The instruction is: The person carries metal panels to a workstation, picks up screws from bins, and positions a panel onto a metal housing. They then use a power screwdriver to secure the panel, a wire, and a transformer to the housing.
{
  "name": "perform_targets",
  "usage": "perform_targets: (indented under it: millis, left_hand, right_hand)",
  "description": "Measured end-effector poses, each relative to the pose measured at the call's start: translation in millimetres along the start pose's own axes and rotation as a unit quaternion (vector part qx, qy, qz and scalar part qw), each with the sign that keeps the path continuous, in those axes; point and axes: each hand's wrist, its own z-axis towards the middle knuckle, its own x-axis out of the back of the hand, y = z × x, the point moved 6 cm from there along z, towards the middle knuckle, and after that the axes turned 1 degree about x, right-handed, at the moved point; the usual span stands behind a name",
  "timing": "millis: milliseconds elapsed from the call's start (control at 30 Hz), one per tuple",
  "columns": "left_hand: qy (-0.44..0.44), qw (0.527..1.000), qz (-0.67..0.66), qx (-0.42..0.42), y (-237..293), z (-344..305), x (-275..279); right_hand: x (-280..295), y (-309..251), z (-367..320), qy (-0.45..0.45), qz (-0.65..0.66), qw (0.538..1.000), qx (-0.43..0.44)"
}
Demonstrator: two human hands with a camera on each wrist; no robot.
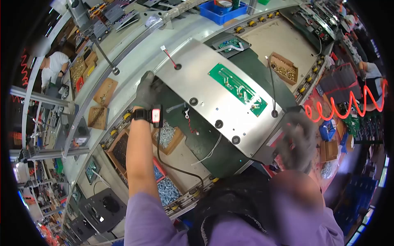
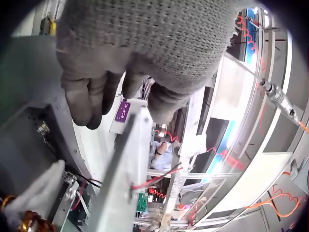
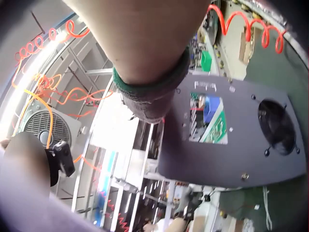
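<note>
A silver metal panel [image 1: 197, 78] with a green circuit board [image 1: 240, 90] on it is held tilted over a dark green base. My gloved left hand [image 1: 147, 90] grips its left corner; in the left wrist view the panel edge [image 2: 140, 125] passes between thumb and fingers. At the opposite end, my gloved right hand [image 1: 297, 141], blurred, holds the panel's right edge. In the right wrist view a dark face [image 3: 217, 164] with a round black part and a rectangular window shows beside that hand; its fingers are hidden. A red wire [image 1: 170, 57] rises from a grommet.
A box of silver screws [image 1: 166, 137] and bins of bluish screws [image 1: 168, 190] lie near the left forearm. A box of brass parts [image 1: 283, 69] sits at the far right. A power driver [image 1: 108, 63] hangs at the left, and a red coiled hose [image 1: 349, 106] crosses the right side.
</note>
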Motion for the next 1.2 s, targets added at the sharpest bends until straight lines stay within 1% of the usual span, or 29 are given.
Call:
perform_targets:
  millis: [33,67,100,133,167,200,267,300,333,367,400,467,533,600,633,700,800,833,867,900,933,967,1000,1033,1067,1100,1133,1167,1200]
  left_hand:
    - [0.033,0.999,-0.006,-0.022,1.1,-17.3,5.6]
    - [0.05,0.997,0.054,-0.035,-7.2,-34.6,20.7]
    - [0.025,0.994,0.105,-0.028,-21.5,-48.9,41.1]
    - [0.033,0.998,0.024,-0.055,-36.1,-73.4,50.1]
    - [0.073,0.997,0.008,-0.017,-61.7,-98.6,67.8]
    - [0.111,0.992,0.051,0.008,-85.5,-119.5,88.7]
    - [0.064,0.995,-0.065,0.038,-134.1,-150.8,96.5]
    - [0.094,0.988,-0.085,0.082,-150.8,-178.9,89.9]
    - [0.201,0.971,-0.066,0.114,-153.1,-203.0,73.6]
    - [0.152,0.978,-0.07,0.126,-165.6,-213.1,74.7]
    - [0.15,0.977,-0.064,0.136,-175.7,-221.2,73.1]
    - [0.149,0.976,-0.062,0.146,-190.4,-234.6,63.2]
    - [0.187,0.968,-0.016,0.166,-193.8,-246.0,54.8]
    - [0.189,0.967,0.004,0.171,-195.9,-253.8,49.0]
    - [0.192,0.965,0.029,0.175,-193.9,-258.6,49.9]
    - [0.178,0.97,0.029,0.162,-195.3,-267.6,40.7]
    - [0.209,0.967,0.065,0.134,-185.5,-285.8,43.0]
    - [0.231,0.961,0.075,0.131,-187.5,-293.8,55.3]
    - [0.25,0.956,0.094,0.12,-183.9,-303.7,67.4]
    - [0.255,0.953,0.133,0.09,-192.8,-314.3,97.8]
    - [0.274,0.942,0.177,0.082,-185.4,-327.5,119.7]
    - [0.314,0.88,0.356,-0.007,-179.9,-340.5,155.8]
    - [0.363,0.845,0.389,0.047,-187.8,-361.7,199.3]
    - [0.414,0.748,0.517,0.044,-151.0,-390.0,183.8]
    - [0.457,0.685,0.566,0.039,-164.4,-412.0,227.9]
    - [0.479,0.736,0.479,0.02,-183.8,-431.3,278.8]
    - [0.533,0.658,0.511,0.148,-167.1,-450.5,263.0]
    - [0.538,0.6,0.529,0.266,-167.0,-466.1,274.7]
    - [0.525,0.618,0.51,0.288,-181.7,-480.4,306.1]
  right_hand:
    - [-8.3,-18.5,4.3,-0.036,0.017,0.994,0.101]
    - [-17.1,-38.2,12.5,-0.078,0.039,0.988,0.127]
    - [-22.6,-39.5,7.5,-0.078,0.042,0.988,0.13]
    - [-38.4,-38.5,-3.7,-0.116,0.014,0.984,0.136]
    - [-51.8,-36.5,-10.9,-0.153,-0.019,0.978,0.139]
    - [-57.6,-35.4,-9.7,-0.152,-0.022,0.978,0.14]
    - [-50.2,-29.4,0.6,-0.054,-0.041,0.985,0.162]
    - [-47.3,-22.6,3.0,-0.057,-0.041,0.984,0.163]
    - [-47.7,-13.3,5.2,-0.077,-0.051,0.983,0.16]
    - [-48.6,-4.6,6.8,-0.098,-0.061,0.981,0.156]
    - [-48.7,4.4,7.9,-0.099,-0.072,0.98,0.155]
    - [-44.2,26.3,10.3,-0.095,-0.094,0.978,0.159]
    - [-37.2,54.4,13.4,-0.086,-0.119,0.976,0.16]
    - [-34.4,95.7,20.7,-0.105,-0.151,0.978,0.104]
    - [-35.1,114.6,23.4,-0.103,-0.165,0.977,0.093]
    - [-24.8,162.0,30.2,-0.099,-0.209,0.97,0.079]
    - [-12.1,245.6,47.6,-0.096,-0.263,0.96,0.033]
    - [-7.5,263.5,51.5,-0.088,-0.288,0.953,0.011]
    - [-6.2,263.4,51.6,-0.086,-0.292,0.952,0.012]
    - [-3.8,259.9,53.2,-0.067,-0.362,0.929,0.017]
    - [-2.9,255.1,53.9,-0.045,-0.431,0.901,0.02]
    - [-17.4,254.6,45.3,-0.089,-0.448,0.89,0.002]
    - [-33.9,245.3,34.3,-0.105,-0.416,0.903,-0.002]
    - [-50.3,223.7,25.3,-0.139,-0.349,0.927,-0.01]
    - [-62.0,204.2,10.3,-0.133,-0.334,0.932,0.049]
    - [-74.7,187.2,-2.2,-0.167,-0.297,0.939,0.04]
    - [-86.0,173.7,-13.1,-0.214,-0.255,0.942,0.041]
    - [-94.7,164.5,-24.3,-0.227,-0.223,0.946,0.055]
    - [-100.9,156.8,-32.9,-0.241,-0.191,0.949,0.069]
